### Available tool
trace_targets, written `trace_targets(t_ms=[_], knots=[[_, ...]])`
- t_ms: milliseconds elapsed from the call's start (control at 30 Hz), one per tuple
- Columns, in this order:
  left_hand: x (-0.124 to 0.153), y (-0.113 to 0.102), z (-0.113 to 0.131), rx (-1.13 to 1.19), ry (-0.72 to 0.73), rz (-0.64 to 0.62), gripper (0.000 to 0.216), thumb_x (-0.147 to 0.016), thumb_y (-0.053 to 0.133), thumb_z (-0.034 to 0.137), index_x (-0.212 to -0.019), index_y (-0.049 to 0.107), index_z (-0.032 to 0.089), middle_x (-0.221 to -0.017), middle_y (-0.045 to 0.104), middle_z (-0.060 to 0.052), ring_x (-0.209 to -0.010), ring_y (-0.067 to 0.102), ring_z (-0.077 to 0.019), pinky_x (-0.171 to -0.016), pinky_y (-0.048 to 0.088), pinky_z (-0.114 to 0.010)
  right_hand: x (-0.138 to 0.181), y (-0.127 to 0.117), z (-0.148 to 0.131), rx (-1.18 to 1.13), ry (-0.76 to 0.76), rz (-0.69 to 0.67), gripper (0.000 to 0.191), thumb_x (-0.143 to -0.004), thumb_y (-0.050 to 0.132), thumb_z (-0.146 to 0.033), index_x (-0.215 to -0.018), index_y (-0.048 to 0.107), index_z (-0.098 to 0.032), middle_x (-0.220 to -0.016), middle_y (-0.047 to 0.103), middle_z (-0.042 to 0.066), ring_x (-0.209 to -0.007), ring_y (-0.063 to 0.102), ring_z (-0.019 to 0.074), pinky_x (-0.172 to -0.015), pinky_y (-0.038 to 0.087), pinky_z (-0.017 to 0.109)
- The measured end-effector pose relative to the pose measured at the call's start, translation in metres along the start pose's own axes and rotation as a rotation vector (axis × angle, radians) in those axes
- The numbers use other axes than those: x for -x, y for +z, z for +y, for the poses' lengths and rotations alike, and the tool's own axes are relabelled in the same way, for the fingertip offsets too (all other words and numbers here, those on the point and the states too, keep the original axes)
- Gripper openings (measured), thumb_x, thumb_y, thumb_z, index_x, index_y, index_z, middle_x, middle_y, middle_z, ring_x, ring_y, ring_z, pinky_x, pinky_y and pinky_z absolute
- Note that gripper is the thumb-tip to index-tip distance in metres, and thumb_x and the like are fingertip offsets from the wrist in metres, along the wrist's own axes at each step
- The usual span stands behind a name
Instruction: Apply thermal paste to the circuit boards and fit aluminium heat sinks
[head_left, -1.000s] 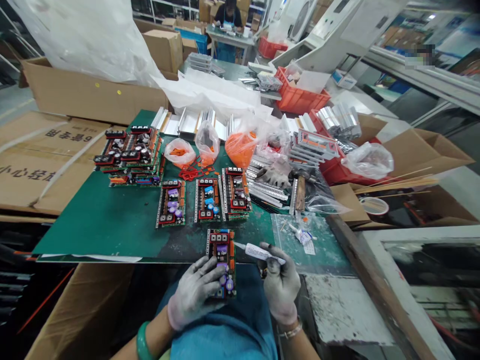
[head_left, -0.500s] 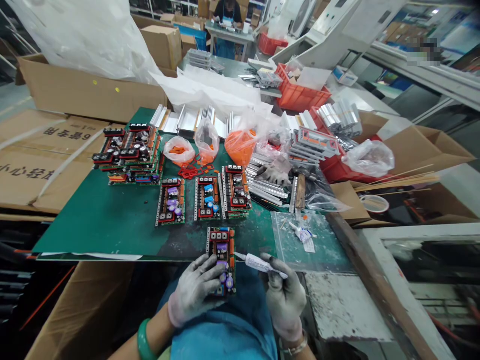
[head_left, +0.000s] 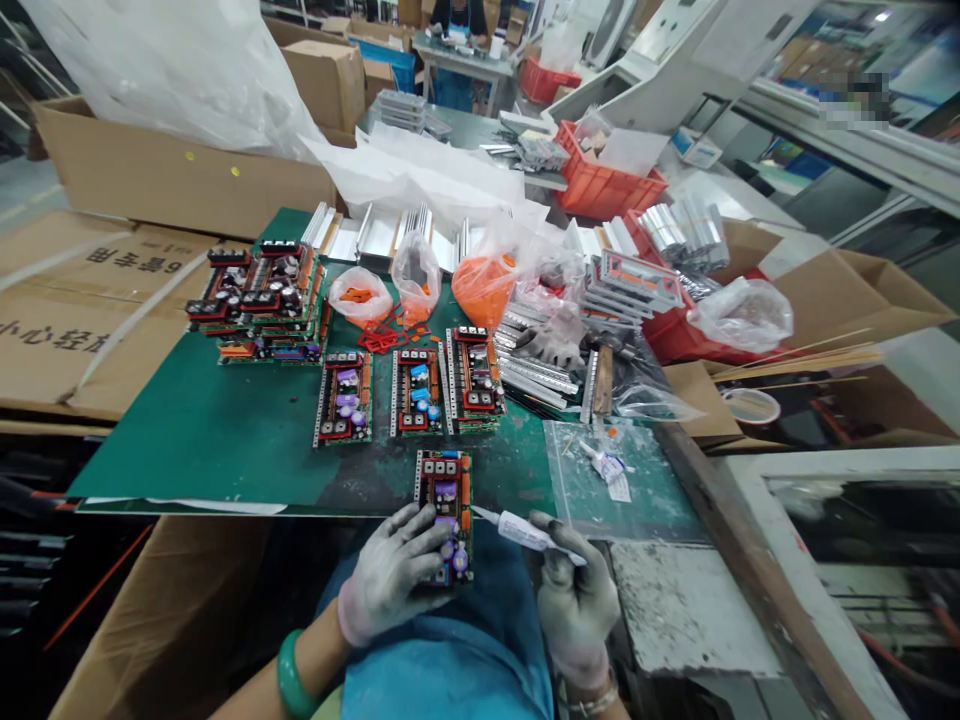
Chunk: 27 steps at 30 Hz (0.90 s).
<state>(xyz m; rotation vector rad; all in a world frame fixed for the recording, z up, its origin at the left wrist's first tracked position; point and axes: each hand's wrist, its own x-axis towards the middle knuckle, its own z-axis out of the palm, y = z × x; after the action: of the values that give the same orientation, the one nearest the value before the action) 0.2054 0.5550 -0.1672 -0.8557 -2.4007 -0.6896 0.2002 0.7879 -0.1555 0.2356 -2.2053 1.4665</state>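
Head view: the left hand (head_left: 397, 565) has its grip clamped on a circuit board (head_left: 444, 492) overhanging the worktop's (head_left: 202, 430) front edge; the right hand (head_left: 579, 600) pinches a white tube (head_left: 523, 531), nozzle beside the board. Plastic bags (head_left: 415, 268) near the back edge hold orange parts (head_left: 359, 296).

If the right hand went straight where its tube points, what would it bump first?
Probably the circuit board under the left hand: the white tube points its nozzle at the board's edge. I can't tell whether they touch.
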Motion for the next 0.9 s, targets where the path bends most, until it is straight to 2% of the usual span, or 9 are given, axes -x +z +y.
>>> trace_targets(t_ms=[333,633,833,900], knots=[[0.005,0.003,0.0,0.019,-0.013,-0.014,0.025,-0.087,0.06,0.049,-0.092,0.061,0.025,-0.113,0.068,-0.001,-0.116,0.057,-0.0191,-0.108,0.036,-0.035,0.004,-0.008,-0.003,0.067,-0.021,-0.093,0.016,-0.097,0.05,-0.028,-0.107,0.061,-0.022,-0.099,0.072,0.007,-0.092,0.07,0.0196,-0.069,0.061,0.028],[0.01,0.002,-0.001,0.054,-0.032,-0.063,0.024,-0.085,0.064,0.045,-0.096,0.061,0.024,-0.118,0.066,-0.004,-0.12,0.055,-0.02,-0.107,0.038,-0.037,0.002,-0.011,-0.011,0.072,-0.042,-0.1,0.015,-0.096,0.05,-0.025,-0.105,0.061,-0.022,-0.098,0.072,0.006,-0.089,0.07,0.0196,-0.071,0.06,0.029],[0.003,-0.005,0.007,0.058,-0.083,-0.107,0.027,-0.085,0.064,0.048,-0.1,0.064,0.025,-0.117,0.066,-0.003,-0.116,0.057,-0.0197,-0.106,0.039,-0.035,0.0,-0.014,-0.009,0.053,-0.167,-0.174,0.014,-0.094,0.053,-0.027,-0.104,0.064,-0.025,-0.098,0.073,0.005,-0.087,0.071,0.021,-0.07,0.06,0.03],[0.002,-0.013,0.01,0.036,-0.08,-0.163,0.029,-0.085,0.063,0.051,-0.099,0.065,0.025,-0.118,0.066,-0.003,-0.114,0.059,-0.0187,-0.106,0.04,-0.033,0.003,-0.015,-0.008,0.034,-0.114,-0.121,0.014,-0.091,0.058,-0.033,-0.1,0.066,-0.026,-0.096,0.073,0.006,-0.085,0.071,0.0235,-0.069,0.061,0.033]])
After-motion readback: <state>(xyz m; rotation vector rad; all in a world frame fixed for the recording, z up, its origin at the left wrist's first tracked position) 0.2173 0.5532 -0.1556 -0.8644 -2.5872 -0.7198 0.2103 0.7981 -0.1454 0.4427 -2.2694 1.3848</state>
